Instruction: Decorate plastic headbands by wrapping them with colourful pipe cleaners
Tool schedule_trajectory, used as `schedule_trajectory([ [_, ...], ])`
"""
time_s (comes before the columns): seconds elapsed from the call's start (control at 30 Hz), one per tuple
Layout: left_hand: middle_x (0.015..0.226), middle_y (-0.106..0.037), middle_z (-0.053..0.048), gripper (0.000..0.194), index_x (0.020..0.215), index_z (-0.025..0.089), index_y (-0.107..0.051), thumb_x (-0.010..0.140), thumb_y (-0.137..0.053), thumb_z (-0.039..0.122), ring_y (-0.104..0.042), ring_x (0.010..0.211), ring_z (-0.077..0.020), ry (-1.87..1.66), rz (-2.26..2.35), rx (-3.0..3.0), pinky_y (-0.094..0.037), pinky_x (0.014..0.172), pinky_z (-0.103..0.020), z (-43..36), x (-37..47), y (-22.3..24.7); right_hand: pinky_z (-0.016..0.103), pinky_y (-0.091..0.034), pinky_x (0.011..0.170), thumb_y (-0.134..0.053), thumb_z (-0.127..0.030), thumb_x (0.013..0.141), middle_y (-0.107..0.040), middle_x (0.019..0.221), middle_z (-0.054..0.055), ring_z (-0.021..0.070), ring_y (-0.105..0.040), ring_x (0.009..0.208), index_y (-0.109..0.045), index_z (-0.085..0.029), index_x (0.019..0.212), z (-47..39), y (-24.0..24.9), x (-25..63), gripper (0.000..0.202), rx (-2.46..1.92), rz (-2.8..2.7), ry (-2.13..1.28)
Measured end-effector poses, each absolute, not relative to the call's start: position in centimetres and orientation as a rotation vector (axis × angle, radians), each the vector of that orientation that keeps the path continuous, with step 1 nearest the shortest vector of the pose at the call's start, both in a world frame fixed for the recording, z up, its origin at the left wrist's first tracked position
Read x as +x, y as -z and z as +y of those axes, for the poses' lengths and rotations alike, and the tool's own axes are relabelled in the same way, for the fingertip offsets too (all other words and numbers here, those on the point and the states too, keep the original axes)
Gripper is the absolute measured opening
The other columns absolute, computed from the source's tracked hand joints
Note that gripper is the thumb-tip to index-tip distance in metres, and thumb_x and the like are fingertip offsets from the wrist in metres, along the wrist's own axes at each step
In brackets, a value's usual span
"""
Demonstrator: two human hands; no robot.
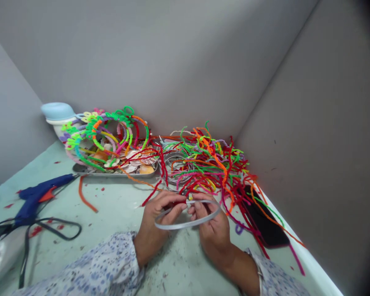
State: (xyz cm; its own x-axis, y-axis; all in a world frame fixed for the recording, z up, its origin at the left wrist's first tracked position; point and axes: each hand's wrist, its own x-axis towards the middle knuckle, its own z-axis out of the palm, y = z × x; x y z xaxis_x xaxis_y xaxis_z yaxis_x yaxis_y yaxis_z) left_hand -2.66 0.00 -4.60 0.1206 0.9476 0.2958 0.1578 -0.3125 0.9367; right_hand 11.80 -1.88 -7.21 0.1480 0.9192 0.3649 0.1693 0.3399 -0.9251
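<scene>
Between my two hands is a thin grey headband [186, 225], its curve toward me and its far part at my fingertips. My left hand [157, 220] is closed, thumb and fingers pinching the far left part of the band. A bit of red pipe cleaner [180, 202] shows at those fingertips. My right hand [212, 224] is closed on the band's right part, the thumb lying near the band. Something small and yellow shows between the fingertips; what it belongs to is unclear. Just beyond my hands lies a tangle of coloured pipe cleaners [216, 160].
At the back left, headbands wrapped in coloured pipe cleaner [77, 153] rest over a metal tray [126, 175] of shells, beside a blue-lidded bottle [58, 113]. A blue glue gun [33, 197] with its cord lies left. Plain grey hoops [172, 181] lie mid-back; a phone [265, 224] lies right.
</scene>
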Motion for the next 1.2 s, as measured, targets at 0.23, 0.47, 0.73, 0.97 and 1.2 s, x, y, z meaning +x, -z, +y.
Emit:
schedule_trajectory([
  [0.23,0.086,-0.066,-0.005,0.01,0.085,0.02,-0.073,0.079,-0.065,0.021,-0.061,0.084,-0.0174,-1.28,1.083,1.615,-0.048,0.074,-0.027,0.0,-2.6,4.5,0.03,-0.052,0.06,-0.048,-0.029,0.09,-0.064,0.09,0.006,0.0176,-0.063,0.07,-0.06,-0.023,0.104,-1.9,7.2,11.9,0.019,-1.102,-1.353,-0.71],
  [0.47,0.085,-0.066,-0.005,0.008,0.081,0.018,-0.072,0.078,-0.065,0.021,-0.061,0.083,-0.0175,-1.246,1.116,1.578,-0.048,0.074,-0.027,0.0,-2.6,4.3,0.032,-0.052,0.064,-0.049,-0.026,0.089,-0.065,0.085,0.006,0.0178,-0.063,0.07,-0.061,-0.022,0.104,-1.9,7.2,11.9,0.02,-1.122,-1.36,-0.666],
  [0.73,0.084,-0.064,-0.004,0.01,0.081,0.018,-0.07,0.078,-0.065,0.027,-0.059,0.078,-0.0163,-1.204,1.104,1.393,-0.045,0.068,-0.024,0.3,-2.7,3.8,0.028,-0.052,0.058,-0.047,-0.024,0.09,-0.064,0.088,0.005,0.0155,-0.062,0.067,-0.054,-0.024,0.116,-2.3,6.9,11.8,0.026,-1.078,-1.387,-0.76],
  [0.97,0.065,-0.058,0.004,0.017,0.084,0.018,-0.067,0.073,-0.07,0.031,-0.045,0.056,-0.0074,-1.241,1.127,1.03,-0.036,0.055,-0.018,1.2,-2.6,3.9,0.026,-0.05,0.063,-0.046,-0.024,0.092,-0.063,0.081,0.002,0.0134,-0.061,0.066,-0.062,-0.022,0.093,-1.8,6.5,12.0,0.017,-1.082,-1.518,-0.769],
  [1.2,0.069,-0.058,0.003,0.021,0.088,0.019,-0.066,0.072,-0.072,0.031,-0.043,0.058,-0.0068,-1.218,1.059,0.897,-0.035,0.055,-0.017,1.4,-2.6,4.8,0.033,-0.046,0.089,-0.048,-0.022,0.09,-0.065,0.104,0.005,0.0191,-0.059,0.1,-0.062,-0.023,0.112,-1.2,6.0,11.7,0.026,-1.181,-1.687,-0.71],
])
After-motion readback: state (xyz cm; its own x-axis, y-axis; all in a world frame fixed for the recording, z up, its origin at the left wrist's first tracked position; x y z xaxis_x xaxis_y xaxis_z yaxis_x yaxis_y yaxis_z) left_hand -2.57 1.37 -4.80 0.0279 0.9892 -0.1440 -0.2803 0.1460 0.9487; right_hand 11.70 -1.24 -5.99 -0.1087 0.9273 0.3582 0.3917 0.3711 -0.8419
